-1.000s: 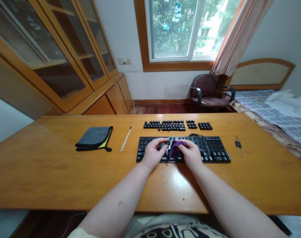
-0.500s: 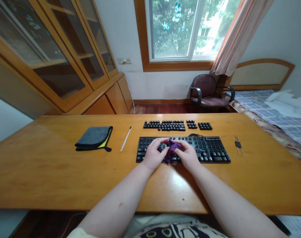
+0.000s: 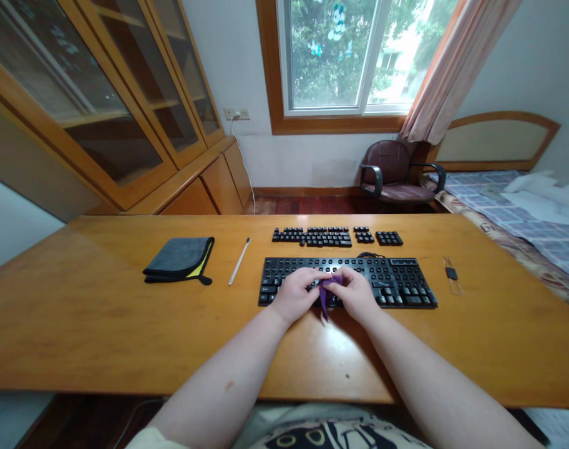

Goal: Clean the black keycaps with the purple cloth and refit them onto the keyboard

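Note:
A black keyboard (image 3: 408, 288) lies in front of me with many of its keycaps off, leaving bare switches. Over its middle, my right hand (image 3: 354, 292) pinches a crumpled purple cloth (image 3: 325, 297). My left hand (image 3: 299, 292) meets it from the other side, with fingers curled to the cloth and the fingertips of both hands close together. One corner of the cloth hangs past the keyboard's front edge. Whether a small part is wrapped in the cloth cannot be made out. Removed black keycaps (image 3: 329, 237) stand in rows behind the keyboard.
To the left lie a folded grey cloth with yellow lining (image 3: 179, 257) and a thin white brush (image 3: 239, 262). A wire keycap puller (image 3: 452, 273) rests right of the keyboard on the wooden desk (image 3: 125, 337). A chair (image 3: 391, 171) stands beyond the desk.
My left fingers have moved right, closer to my right fingertips. The purple cloth has shifted slightly right, and its corner now hangs lower over the keyboard's front edge.

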Available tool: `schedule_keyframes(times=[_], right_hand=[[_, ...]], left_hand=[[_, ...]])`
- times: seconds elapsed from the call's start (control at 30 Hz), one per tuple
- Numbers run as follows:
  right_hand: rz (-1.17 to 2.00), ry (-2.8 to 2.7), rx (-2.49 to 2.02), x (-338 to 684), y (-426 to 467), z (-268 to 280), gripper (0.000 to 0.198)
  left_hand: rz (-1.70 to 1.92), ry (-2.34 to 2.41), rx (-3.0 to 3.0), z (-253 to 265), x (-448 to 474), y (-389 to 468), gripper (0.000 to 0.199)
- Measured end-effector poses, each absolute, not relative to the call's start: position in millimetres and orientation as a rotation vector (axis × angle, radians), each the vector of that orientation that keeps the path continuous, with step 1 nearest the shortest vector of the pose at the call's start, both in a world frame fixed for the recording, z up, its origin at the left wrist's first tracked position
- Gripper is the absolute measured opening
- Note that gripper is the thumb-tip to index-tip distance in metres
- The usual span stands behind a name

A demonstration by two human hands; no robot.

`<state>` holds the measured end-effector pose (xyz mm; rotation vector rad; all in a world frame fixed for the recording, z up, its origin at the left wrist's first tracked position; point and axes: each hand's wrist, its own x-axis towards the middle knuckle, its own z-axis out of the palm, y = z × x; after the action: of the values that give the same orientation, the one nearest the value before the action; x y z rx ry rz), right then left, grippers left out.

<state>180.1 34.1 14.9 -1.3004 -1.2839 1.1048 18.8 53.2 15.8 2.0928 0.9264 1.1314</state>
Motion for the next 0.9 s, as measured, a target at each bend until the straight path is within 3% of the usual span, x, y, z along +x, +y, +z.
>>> schedule_keyframes(times=[0.53,0.9], right_hand=[[0.990,-1.391,-1.329,183,38,11,0.018],[0.990,-1.364,-1.311,184,38,13,0.018]], left_hand=[[1.149,1.006,1.747,9,24,57,0.023],[1.175,0.989,1.834,13,22,56,0.023]])
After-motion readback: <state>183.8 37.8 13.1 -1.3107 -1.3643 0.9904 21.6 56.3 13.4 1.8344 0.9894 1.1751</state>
